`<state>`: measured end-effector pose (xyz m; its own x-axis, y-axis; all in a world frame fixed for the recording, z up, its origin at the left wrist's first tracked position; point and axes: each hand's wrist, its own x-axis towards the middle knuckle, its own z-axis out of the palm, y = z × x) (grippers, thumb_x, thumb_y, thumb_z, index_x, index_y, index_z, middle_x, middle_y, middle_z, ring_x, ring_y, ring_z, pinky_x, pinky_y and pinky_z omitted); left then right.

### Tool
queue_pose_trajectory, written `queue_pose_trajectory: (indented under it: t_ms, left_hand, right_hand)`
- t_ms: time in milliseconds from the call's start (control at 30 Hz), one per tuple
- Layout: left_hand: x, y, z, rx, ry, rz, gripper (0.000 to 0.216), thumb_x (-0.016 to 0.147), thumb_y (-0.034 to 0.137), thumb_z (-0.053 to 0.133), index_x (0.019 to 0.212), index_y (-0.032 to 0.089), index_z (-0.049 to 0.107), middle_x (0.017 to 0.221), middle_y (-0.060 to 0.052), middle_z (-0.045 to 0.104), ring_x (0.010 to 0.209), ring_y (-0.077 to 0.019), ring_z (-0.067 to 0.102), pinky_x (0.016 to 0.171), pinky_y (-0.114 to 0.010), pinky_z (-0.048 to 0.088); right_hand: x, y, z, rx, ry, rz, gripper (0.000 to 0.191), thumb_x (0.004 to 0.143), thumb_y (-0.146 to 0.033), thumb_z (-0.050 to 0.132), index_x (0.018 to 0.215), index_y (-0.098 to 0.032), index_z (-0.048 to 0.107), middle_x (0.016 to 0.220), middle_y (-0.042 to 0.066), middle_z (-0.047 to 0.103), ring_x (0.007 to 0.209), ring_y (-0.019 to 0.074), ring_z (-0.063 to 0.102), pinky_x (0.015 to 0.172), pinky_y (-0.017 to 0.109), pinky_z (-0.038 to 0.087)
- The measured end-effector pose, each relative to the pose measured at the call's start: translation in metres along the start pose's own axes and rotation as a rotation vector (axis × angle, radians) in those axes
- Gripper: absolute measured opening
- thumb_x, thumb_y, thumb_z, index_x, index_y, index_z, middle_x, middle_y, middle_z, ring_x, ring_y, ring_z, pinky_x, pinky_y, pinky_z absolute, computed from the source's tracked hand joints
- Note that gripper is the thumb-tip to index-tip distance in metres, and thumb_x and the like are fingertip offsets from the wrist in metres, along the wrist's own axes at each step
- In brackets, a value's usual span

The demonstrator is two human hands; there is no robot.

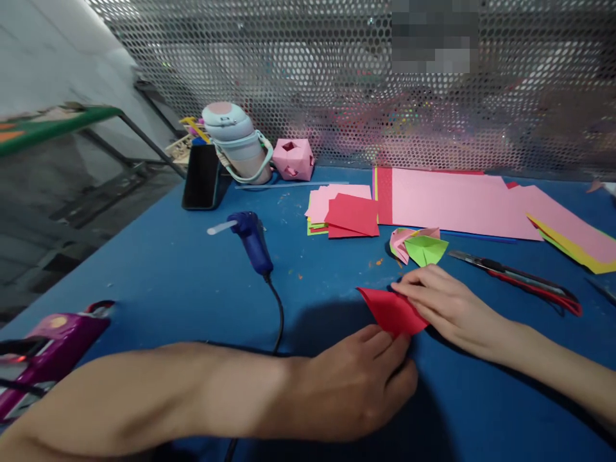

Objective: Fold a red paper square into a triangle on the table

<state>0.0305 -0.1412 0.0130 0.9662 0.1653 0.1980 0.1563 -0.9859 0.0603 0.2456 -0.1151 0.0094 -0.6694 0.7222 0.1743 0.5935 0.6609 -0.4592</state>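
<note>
Between my two hands is a red sheet of paper, folded to a point at its left end. My left hand grips its near edge, fingers curled; the fingertips are partly hidden. From the far right side, my right hand pinches the paper's upper edge with fingers pressed together. Just beyond the right hand lies a folded green paper piece, touching a folded pink one. A red and black utility knife rests to the right of them.
A blue glue gun with its cord lies left of my hands. Stacked red squares and long pink sheets lie behind. A bottle, phone and pink paper ball stand before a perforated metal panel. A purple power strip is at left.
</note>
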Motion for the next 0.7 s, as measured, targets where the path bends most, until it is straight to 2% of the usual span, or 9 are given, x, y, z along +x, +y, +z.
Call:
queue_pose_trajectory:
  t_ms: [100,367,467,600,700]
  left_hand:
    - [0.001,0.0,0.0,0.019,0.014,-0.006,0.025,0.088,0.013,0.035,0.101,0.005,0.055,0.102,-0.023,0.06,0.082,-0.024,0.057,0.07,-0.036,0.048]
    - [0.003,-0.003,0.002,0.012,0.021,0.005,0.025,0.088,0.013,0.034,0.092,0.007,0.057,0.094,-0.019,0.063,0.069,-0.0205,0.055,0.063,-0.033,0.046]
    - [0.002,-0.002,0.004,0.033,0.044,0.004,0.025,0.088,0.013,0.033,0.091,0.007,0.057,0.099,-0.02,0.063,0.068,-0.02,0.055,0.063,-0.033,0.046]
    - [0.001,0.0,0.004,0.037,0.039,0.012,0.027,0.088,0.014,0.033,0.095,0.006,0.058,0.106,-0.022,0.061,0.068,-0.0202,0.055,0.063,-0.033,0.046]
    - [0.001,-0.001,0.005,0.038,0.029,0.012,0.027,0.087,0.013,0.034,0.095,0.005,0.058,0.104,-0.021,0.062,0.067,-0.0202,0.055,0.062,-0.033,0.045]
  right_hand:
    - [0.003,0.004,0.004,-0.042,-0.083,-0.034,0.033,0.092,-0.016,0.035,0.119,-0.021,0.053,0.097,0.009,0.053,0.09,0.0195,0.046,0.079,0.036,0.043]
    - [0.019,0.005,0.002,-0.217,-0.188,-0.151,0.037,0.091,-0.014,0.031,0.119,-0.015,0.056,0.082,0.009,0.052,0.075,0.0201,0.043,0.065,0.035,0.039]
    - [0.025,0.004,0.0,-0.141,-0.249,-0.144,0.036,0.091,-0.015,0.032,0.121,-0.016,0.054,0.084,0.008,0.054,0.076,0.0198,0.045,0.069,0.036,0.041]
    - [0.031,0.009,0.0,0.072,-0.158,-0.013,0.033,0.094,-0.019,0.034,0.122,-0.018,0.051,0.093,0.008,0.056,0.088,0.0177,0.05,0.078,0.034,0.044]
    - [0.034,0.013,0.002,0.098,-0.146,-0.009,0.031,0.093,-0.018,0.036,0.117,-0.018,0.056,0.088,0.007,0.056,0.086,0.0173,0.051,0.077,0.033,0.044]
